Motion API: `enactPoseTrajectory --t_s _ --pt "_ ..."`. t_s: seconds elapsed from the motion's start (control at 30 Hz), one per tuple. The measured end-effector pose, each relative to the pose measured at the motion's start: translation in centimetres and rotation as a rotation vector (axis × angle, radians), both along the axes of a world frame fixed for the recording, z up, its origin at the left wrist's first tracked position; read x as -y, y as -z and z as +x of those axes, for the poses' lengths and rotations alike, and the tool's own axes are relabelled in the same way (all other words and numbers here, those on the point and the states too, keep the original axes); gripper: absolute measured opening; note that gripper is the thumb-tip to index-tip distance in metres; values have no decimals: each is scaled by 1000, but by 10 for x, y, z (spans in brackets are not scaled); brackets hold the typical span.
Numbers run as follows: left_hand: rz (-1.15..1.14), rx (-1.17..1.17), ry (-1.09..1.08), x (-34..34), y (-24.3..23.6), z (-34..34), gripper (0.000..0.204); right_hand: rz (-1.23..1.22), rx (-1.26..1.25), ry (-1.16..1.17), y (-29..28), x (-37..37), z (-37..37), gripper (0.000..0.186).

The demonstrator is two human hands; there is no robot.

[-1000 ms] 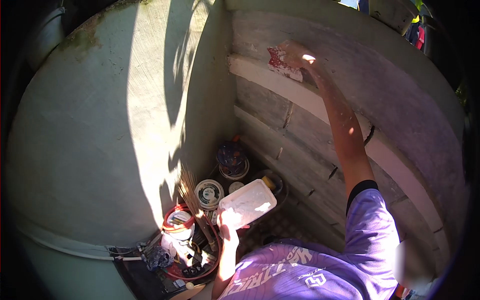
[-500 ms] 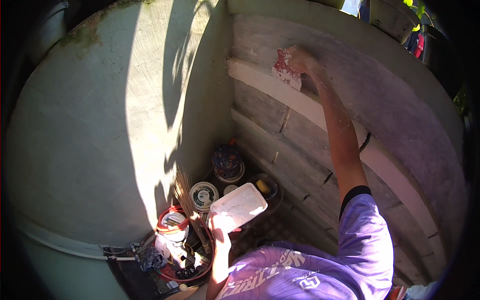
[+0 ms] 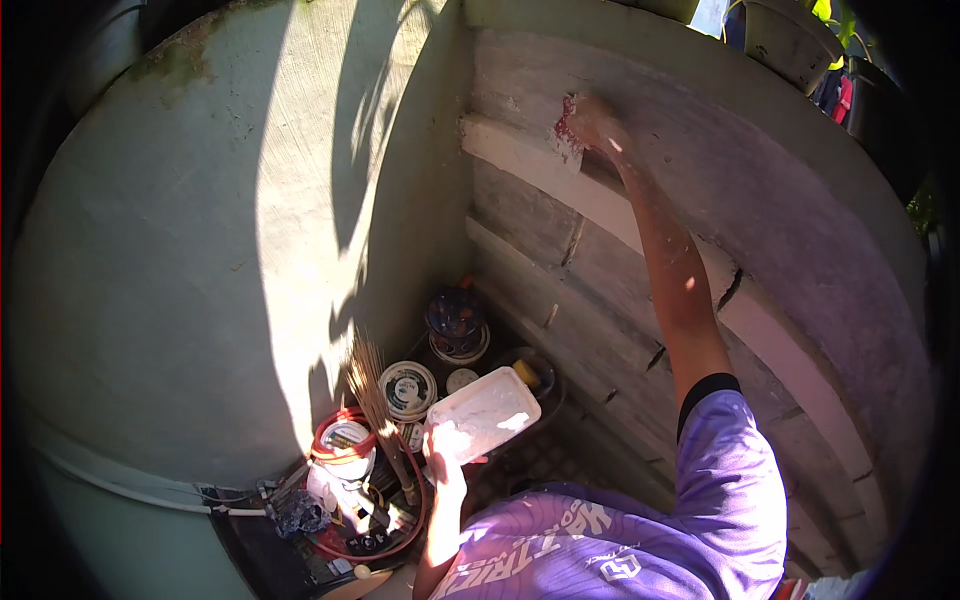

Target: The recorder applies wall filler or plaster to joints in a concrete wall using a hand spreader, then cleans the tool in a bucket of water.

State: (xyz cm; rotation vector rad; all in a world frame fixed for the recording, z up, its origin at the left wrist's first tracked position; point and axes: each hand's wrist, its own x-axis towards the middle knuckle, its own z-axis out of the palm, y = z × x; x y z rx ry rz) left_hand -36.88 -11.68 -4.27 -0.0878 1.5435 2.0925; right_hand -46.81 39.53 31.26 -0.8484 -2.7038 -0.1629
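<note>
My right hand, at the end of an outstretched arm, grips a red putty spreader smeared with white paste. It is held at the grey wall, just above a pale horizontal ledge. Part of the spreader is hidden behind my fingers. Low in front of my body, my left hand holds a shallow white rectangular tray by its near left side. White paste coats the tray's inside, and sunlight glares on its left end.
Below left stand a lidded paint tub, a dark blue pot, a stick broom and a white bucket with a red hose. A green wall rises at left. Planters sit atop the right wall.
The spreader has turned in my right hand, so less of its face shows. My right hand has shifted slightly left. The tray sits slightly further right in the picture, still in my left hand.
</note>
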Motion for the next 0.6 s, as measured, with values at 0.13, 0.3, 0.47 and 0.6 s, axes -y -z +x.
enactPoseTrajectory --t_s 0.13,0.3,0.47,0.6 --pt "16 -37 -56 -1 -7 2 38 280 104 12 2 12 4 26" --pt "-2 -54 -77 -1 -18 4 37 290 31 -101 -2 30 27 26" --pt "59 -28 -64 0 -21 3 35 -90 -301 -59 -11 58 50 24" --pt "68 -53 -67 -2 -25 6 38 -189 -384 -39 -17 71 47 28"
